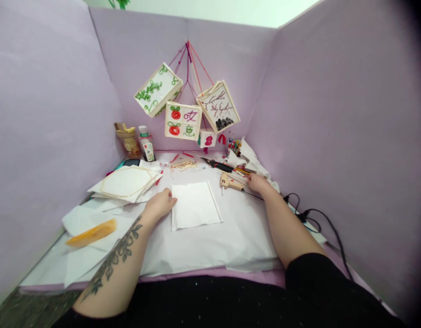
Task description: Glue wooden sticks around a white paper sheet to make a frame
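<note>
A square white paper panel (197,205) with raised strips along its edges lies flat in front of me. My left hand (160,203) is at its left edge, the fingers curled and the thumb and fingertips closed on the rim. Out to the right, my right hand (259,183) reaches among pencils and thin sticks beside a beige glue gun (231,181). Its fingers are curled together, and what they hold, if anything, is hidden. Just beyond the glue gun lie pliers with black handles (219,166).
Painted paper lanterns (183,120) hang by cords at the back. Left are stacked white panels (125,182), a yellow-orange strip (91,233), a white-capped bottle (147,146) and a pot of sticks (128,140). Small sticks (185,165) lie behind the panel; black cables (328,223) run at right.
</note>
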`<state>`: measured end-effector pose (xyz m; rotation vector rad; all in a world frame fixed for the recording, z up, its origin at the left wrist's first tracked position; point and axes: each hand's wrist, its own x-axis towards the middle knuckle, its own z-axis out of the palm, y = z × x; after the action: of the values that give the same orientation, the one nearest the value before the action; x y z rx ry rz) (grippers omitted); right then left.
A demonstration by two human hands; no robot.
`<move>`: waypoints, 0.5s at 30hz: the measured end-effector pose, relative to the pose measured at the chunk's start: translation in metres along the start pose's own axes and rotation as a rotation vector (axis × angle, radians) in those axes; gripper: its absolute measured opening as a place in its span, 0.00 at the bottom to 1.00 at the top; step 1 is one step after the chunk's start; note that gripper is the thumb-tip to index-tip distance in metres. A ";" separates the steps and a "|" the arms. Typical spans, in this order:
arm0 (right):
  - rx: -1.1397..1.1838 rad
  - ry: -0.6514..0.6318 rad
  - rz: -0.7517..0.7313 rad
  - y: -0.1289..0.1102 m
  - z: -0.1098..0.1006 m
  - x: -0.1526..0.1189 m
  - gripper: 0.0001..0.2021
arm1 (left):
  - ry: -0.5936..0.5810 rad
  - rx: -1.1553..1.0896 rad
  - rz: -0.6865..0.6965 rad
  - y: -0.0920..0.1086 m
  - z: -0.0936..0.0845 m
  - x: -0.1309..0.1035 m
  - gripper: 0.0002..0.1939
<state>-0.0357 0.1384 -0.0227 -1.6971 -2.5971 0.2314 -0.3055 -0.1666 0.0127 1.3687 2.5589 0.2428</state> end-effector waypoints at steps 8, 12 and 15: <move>0.286 0.312 0.042 0.002 -0.001 -0.002 0.15 | 0.053 -0.008 -0.032 -0.004 0.001 0.003 0.13; 0.559 0.318 0.061 -0.004 0.005 0.001 0.16 | 0.080 -0.005 -0.037 -0.007 0.002 0.007 0.13; 0.544 0.295 0.006 -0.010 0.009 0.001 0.16 | 0.091 -0.006 -0.024 -0.006 0.002 0.007 0.13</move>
<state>-0.0462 0.1346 -0.0299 -1.4162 -2.0665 0.5769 -0.3137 -0.1641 0.0086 1.3543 2.6437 0.3151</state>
